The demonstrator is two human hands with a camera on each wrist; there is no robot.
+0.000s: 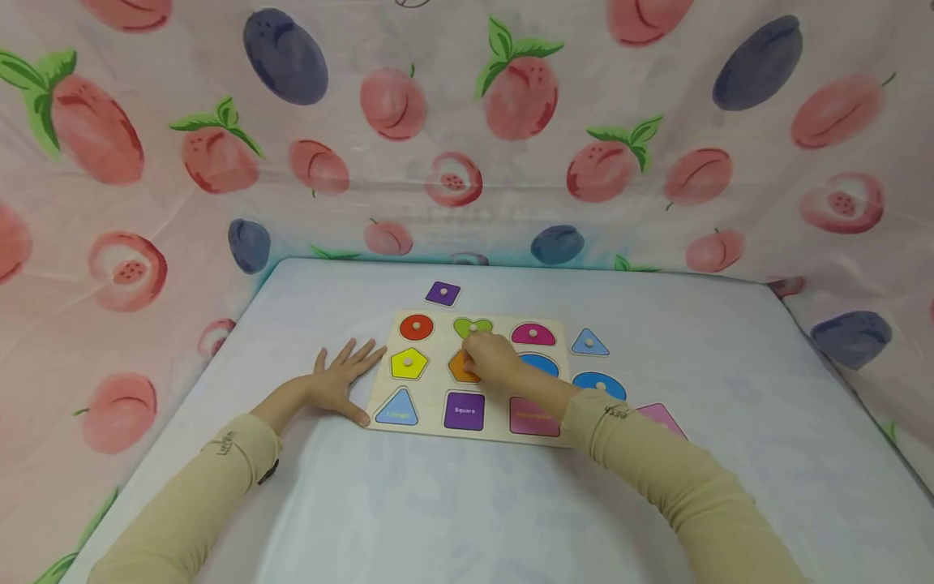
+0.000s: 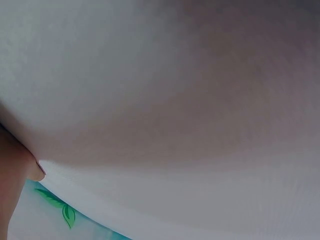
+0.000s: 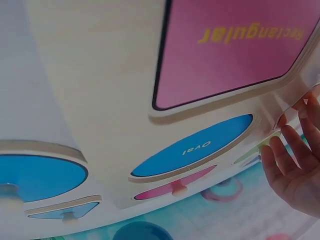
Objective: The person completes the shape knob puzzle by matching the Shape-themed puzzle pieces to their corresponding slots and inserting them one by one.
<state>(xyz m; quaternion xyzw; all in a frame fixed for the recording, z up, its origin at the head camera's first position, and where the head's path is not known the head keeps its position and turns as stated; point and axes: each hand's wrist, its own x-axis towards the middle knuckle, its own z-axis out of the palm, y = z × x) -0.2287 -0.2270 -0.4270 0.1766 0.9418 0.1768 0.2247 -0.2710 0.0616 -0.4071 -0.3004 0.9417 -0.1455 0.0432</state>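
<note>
Right, on the flat pale wooden puzzle board (image 1: 430, 418) I'm reading "Square" in light letters on the purple square (image 1: 464, 422), and beside it, small and blurry, "Triangle" is showing on the light-blue triangle (image 1: 397, 405). From my right wrist, upside down, yellow "Rectangular" is running across the pink rectangle (image 3: 225, 62), and "Oval" is sitting on the blue oval (image 3: 175, 162)! Dark handwriting is marking my beige fabric left sleeve (image 1: 197, 478) and beige fabric right sleeve (image 1: 657, 470), but I'm not making out either.

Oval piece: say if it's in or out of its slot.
Out: the oval piece lies beside the board; its slot shows "Oval".
</note>
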